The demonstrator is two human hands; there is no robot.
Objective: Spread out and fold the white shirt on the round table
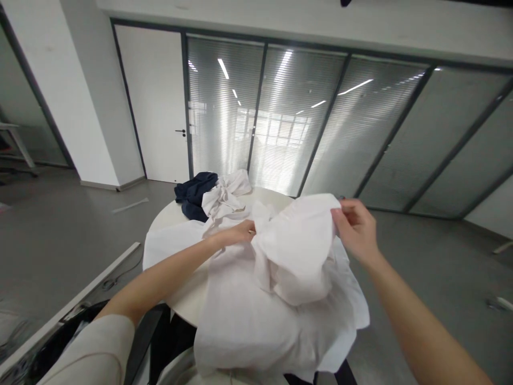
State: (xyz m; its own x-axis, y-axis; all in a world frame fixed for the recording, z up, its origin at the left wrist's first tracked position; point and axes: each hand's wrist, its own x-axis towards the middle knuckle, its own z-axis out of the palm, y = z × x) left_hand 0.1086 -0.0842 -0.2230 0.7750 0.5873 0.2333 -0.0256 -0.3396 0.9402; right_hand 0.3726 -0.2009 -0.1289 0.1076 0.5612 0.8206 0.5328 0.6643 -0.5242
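Over the table [189, 297], left grip [241, 231] and right grip [356, 227] hold creased, soft white cloth [294, 238].

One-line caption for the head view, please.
Left hand and right hand hold white fabric over a round table, dark blue cloth and pale cloth bunched at its far side.

Left sleeve [96, 347] is short, loose and kinda cream, ending around the elbow with a curved seam running across it. Left forearm [172, 267] is bare below that, same with the left hand [240, 232]. Right forearm [417, 315] and right hand [358, 229] are bare too.
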